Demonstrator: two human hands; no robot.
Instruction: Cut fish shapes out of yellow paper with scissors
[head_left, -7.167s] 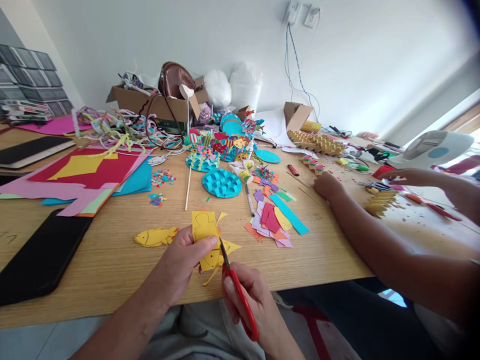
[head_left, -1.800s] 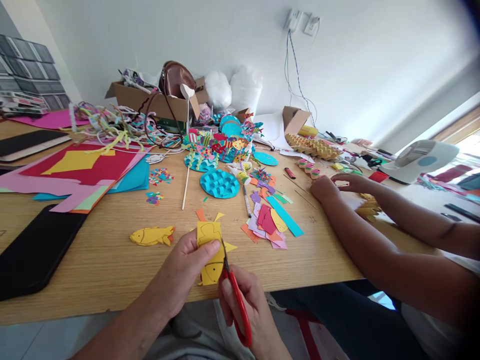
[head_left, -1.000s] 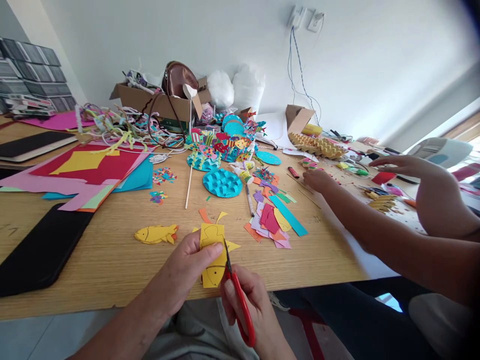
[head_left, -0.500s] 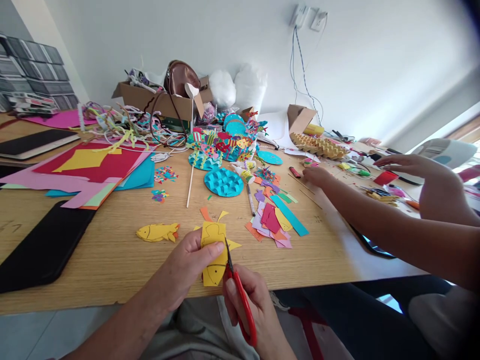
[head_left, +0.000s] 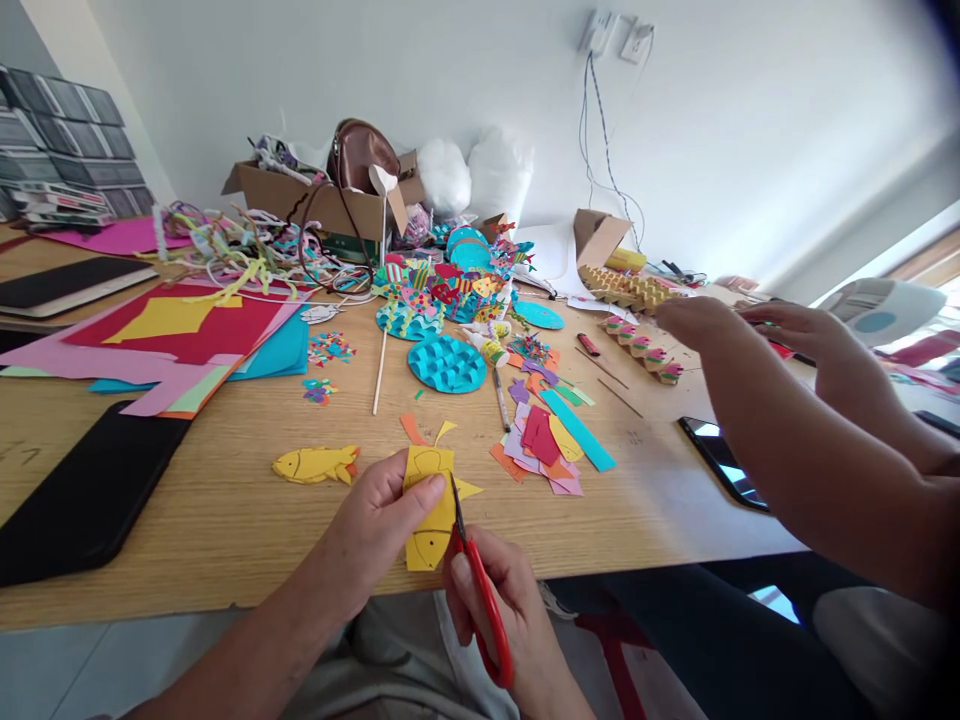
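Note:
Between the thumb and fingers of my left hand [head_left: 386, 515] is a piece of yellow paper [head_left: 430, 548] with a fish drawn on it in dark lines. My right hand [head_left: 499, 590] grips red-handled scissors [head_left: 491, 620], whose dark blades lie along the paper's right edge. A cut-out yellow fish [head_left: 315, 464] with orange on its tail lies on the table, left of my hands. Small yellow offcuts [head_left: 445, 432] and an orange scrap [head_left: 412, 430] rest just beyond the paper.
Coloured paper scraps [head_left: 544, 440] and a pen [head_left: 501, 400] lie ahead to the right. A blue textured oval [head_left: 447, 364] sits mid-table. Paper sheets [head_left: 172, 340] and a black case [head_left: 97, 490] are at left. Another person's arms [head_left: 795, 420] reach over a phone [head_left: 720, 460].
The other person's near hand has moved right, off the table beside the red marker, uncovering a row of pink-and-green pieces and more of the phone. My hands and the paper have hardly moved.

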